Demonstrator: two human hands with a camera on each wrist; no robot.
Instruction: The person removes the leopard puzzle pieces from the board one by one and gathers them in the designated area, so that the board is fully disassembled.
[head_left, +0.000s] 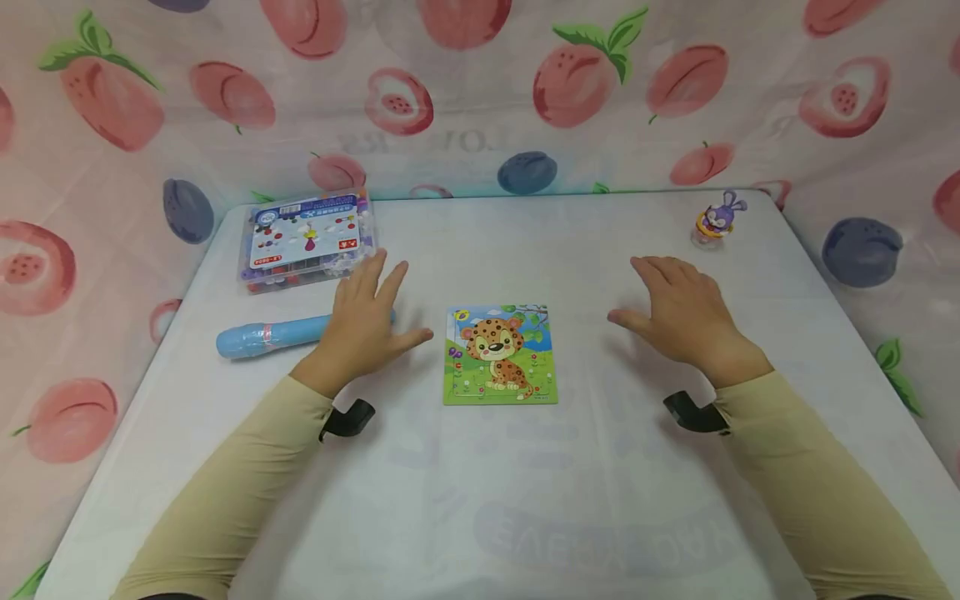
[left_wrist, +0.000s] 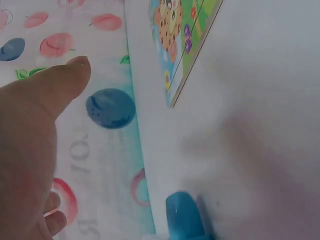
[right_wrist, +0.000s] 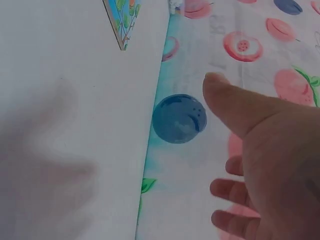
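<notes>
Between the two hands a square leopard picture puzzle [head_left: 500, 356] lies flat on the white table, face up. My left hand [head_left: 365, 325] is held over the table to its left, fingers spread and holding nothing. It overlaps part of a light blue stick [head_left: 273, 335] with a rounded, thicker end. On the puzzle's other side, my right hand [head_left: 684, 315] is likewise spread, with nothing in it. In the left wrist view the thumb [left_wrist: 65, 82] points out beside a corner of the puzzle [left_wrist: 187, 45]. The right wrist view shows the thumb [right_wrist: 235, 102] extended too.
A clear plastic case [head_left: 307, 240] of colourful small parts with a printed label stands at the back left. At the back right is a small purple rabbit figure [head_left: 718, 221] on a clear base. A fruit-print curtain [head_left: 465, 92] hangs behind the table.
</notes>
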